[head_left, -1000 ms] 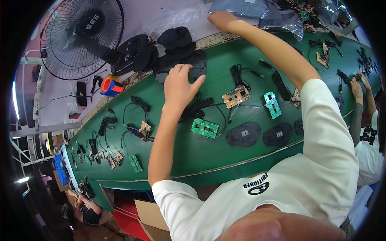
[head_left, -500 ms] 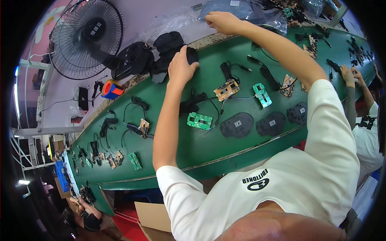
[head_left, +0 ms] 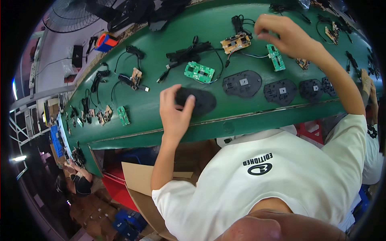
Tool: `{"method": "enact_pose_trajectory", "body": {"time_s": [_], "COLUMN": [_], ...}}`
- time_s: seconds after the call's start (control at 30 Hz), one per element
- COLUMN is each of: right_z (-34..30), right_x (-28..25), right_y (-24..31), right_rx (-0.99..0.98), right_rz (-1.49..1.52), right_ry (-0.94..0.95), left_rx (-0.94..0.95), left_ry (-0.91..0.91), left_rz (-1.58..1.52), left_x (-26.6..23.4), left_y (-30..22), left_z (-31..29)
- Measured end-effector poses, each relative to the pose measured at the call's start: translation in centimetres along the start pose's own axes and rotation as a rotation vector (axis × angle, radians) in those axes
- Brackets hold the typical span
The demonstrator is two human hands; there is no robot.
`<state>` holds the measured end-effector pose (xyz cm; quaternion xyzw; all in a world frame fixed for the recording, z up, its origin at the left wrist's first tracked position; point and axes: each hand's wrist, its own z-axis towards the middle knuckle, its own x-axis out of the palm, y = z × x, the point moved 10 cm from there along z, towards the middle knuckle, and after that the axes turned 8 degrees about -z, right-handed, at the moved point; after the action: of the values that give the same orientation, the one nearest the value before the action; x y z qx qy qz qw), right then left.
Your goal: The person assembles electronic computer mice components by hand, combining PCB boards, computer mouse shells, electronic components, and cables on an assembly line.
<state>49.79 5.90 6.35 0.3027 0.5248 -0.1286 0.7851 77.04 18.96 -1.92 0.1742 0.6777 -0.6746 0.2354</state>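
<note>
My left hand [head_left: 175, 112] is near the front edge of the green bench, thumb and fingers closed on a black plastic base plate [head_left: 204, 101]. The plate is rounded, blurred and partly covered by the hand. My right hand [head_left: 287, 38] is over the bench further right, fingers curled with a gap to the thumb and nothing visible between them. Close below it lies a green circuit board [head_left: 275, 58], wired to a brown circuit board [head_left: 236, 43]. Another green circuit board [head_left: 199, 72] with a black cable [head_left: 189, 53] lies beyond my left hand.
More black base plates [head_left: 242, 84] lie in a row along the front edge. Cabled boards [head_left: 136, 77] and a small green board [head_left: 123, 115] spread leftward. A fan [head_left: 76, 16] and an orange-and-blue roll [head_left: 106, 41] stand behind. A co-worker's hands [head_left: 368, 84] are at far right.
My left hand has come from the black parts at the back to the front edge with a base plate. My right hand has drawn back from the plastic bags to above the boards. The view has shifted.
</note>
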Motion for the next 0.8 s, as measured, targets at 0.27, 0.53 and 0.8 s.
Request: {"method": "enact_pose_trajectory", "body": {"time_s": [0.27,0.53,0.8], "right_z": [-1.0,1.8,3.1], "right_x": [7.8,14.4,16.4], "right_y": [11.8,14.8,15.0], "right_rx": [-0.217,-0.168,-0.168], "right_rz": [0.136,0.071,-0.04], "right_ry": [0.059,0.045,0.193], "left_rx": [0.33,0.235,0.214], "left_ry": [0.107,-0.098,-0.11], "left_rz": [0.322,0.468,0.462], "left_x": [2.9,3.8,3.6], "left_y": [-1.7,-1.2,-0.8], "left_z": [-2.2,-2.2,-2.2]}}
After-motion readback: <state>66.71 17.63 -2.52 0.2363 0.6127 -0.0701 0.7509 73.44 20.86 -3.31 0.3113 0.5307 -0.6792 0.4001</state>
